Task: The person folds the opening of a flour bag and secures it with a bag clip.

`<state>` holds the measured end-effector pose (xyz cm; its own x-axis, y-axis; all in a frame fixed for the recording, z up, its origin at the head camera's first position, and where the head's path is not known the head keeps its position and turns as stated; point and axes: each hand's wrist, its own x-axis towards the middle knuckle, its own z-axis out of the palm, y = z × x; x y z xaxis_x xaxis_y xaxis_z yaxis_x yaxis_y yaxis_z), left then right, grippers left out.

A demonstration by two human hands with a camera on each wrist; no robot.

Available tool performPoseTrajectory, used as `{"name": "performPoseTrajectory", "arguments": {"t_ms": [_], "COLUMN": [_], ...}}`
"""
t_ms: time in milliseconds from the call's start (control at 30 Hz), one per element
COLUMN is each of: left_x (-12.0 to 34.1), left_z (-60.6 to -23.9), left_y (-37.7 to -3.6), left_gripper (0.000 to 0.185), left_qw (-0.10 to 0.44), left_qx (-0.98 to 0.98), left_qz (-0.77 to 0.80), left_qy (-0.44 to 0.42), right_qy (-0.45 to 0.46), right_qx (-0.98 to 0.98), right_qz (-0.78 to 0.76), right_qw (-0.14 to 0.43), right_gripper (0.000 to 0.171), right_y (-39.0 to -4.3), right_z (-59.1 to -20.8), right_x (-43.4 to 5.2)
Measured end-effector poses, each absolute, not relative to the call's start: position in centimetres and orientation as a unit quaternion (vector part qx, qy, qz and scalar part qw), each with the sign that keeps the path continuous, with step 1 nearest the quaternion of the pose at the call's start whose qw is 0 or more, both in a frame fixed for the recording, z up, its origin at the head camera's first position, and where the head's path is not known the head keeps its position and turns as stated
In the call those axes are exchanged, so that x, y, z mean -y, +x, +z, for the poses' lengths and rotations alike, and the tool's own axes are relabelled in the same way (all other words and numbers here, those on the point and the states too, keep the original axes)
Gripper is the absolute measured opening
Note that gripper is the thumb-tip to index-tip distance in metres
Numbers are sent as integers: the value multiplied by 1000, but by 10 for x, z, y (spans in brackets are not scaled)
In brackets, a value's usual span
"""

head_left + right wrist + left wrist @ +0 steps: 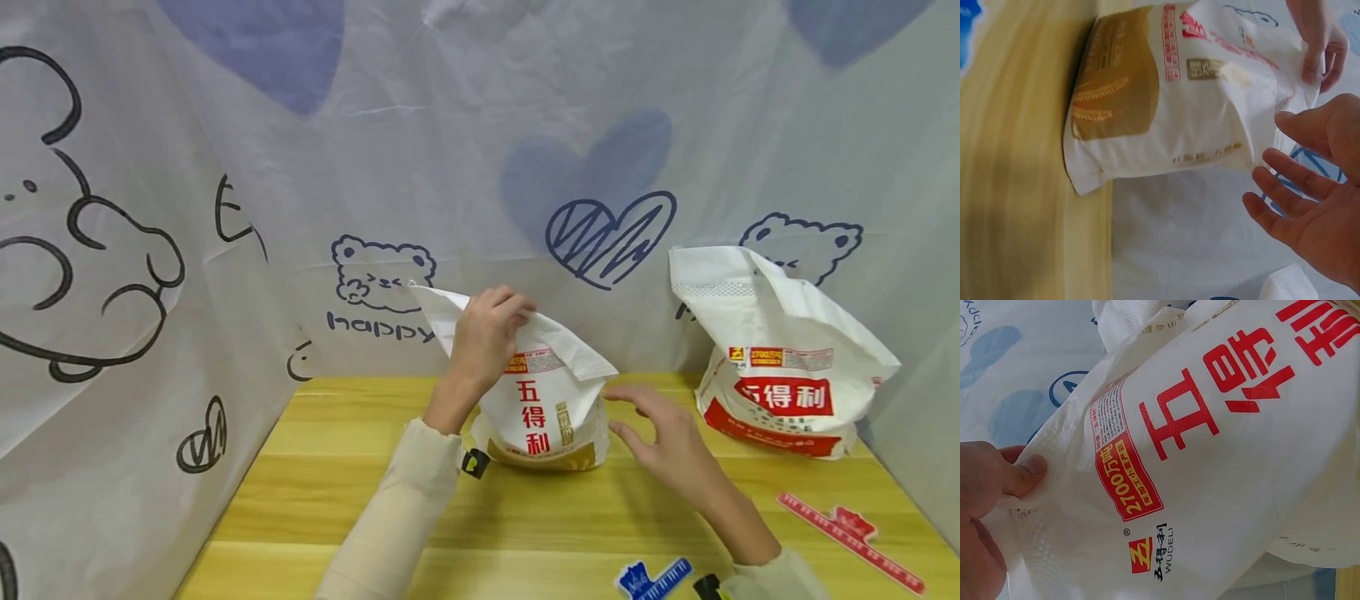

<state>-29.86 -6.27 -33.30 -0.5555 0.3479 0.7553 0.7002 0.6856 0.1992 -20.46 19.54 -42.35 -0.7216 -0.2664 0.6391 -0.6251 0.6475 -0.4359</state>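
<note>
A white flour bag [534,421] with red characters and a gold base stands upright on the table, its top edge slanting. My left hand [486,337] pinches that top edge; in the left wrist view the thumb of the left hand [991,481] lies over the white fabric. To the bag's right is my right hand [671,442], thumb and fingers spread apart. The right wrist view has the right hand [1319,194] holding nothing, its fingertips close to the upper corner of the bag [1204,119]. Whether they touch it I cannot tell.
A second flour bag [787,396], with a red label, stands at the back right. In front of it lies a red ruler-like clip [855,543]. A similar blue clip [637,583] sits near the front of the wooden table [337,467]. Printed cloth [465,200] hangs behind.
</note>
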Motion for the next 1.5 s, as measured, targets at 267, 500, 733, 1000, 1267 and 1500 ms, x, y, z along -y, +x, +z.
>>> {"name": "performPoseTrajectory", "arguments": {"t_ms": [267, 500, 733, 1000, 1267, 1500], "left_x": [63, 62, 60, 61, 61, 59], "left_z": [-334, -335, -337, -338, -341, -344], "left_y": [-300, -301, -300, -299, -296, -295], "left_gripper": [18, 17, 18, 17, 16, 16], "left_qw": [363, 370, 369, 371, 392, 398], "left_qx": [840, 835, 834, 832, 821, 819], "left_qz": [-257, -265, -269, -270, -274, -276], "left_qy": [-311, -309, -309, -312, -313, -308], "right_qy": [259, 246, 236, 291, 314, 326], "right_qx": [878, 887, 894, 879, 879, 862], "right_qz": [329, 340, 338, 341, 352, 381], "right_qw": [232, 190, 177, 165, 65, -75], "right_gripper": [43, 43, 45, 48, 39, 30], "right_y": [-187, -177, -169, -166, -166, -169], "right_z": [-433, -446, -455, -462, -472, -477], "right_x": [-203, -215, -221, -215, -212, -216]}}
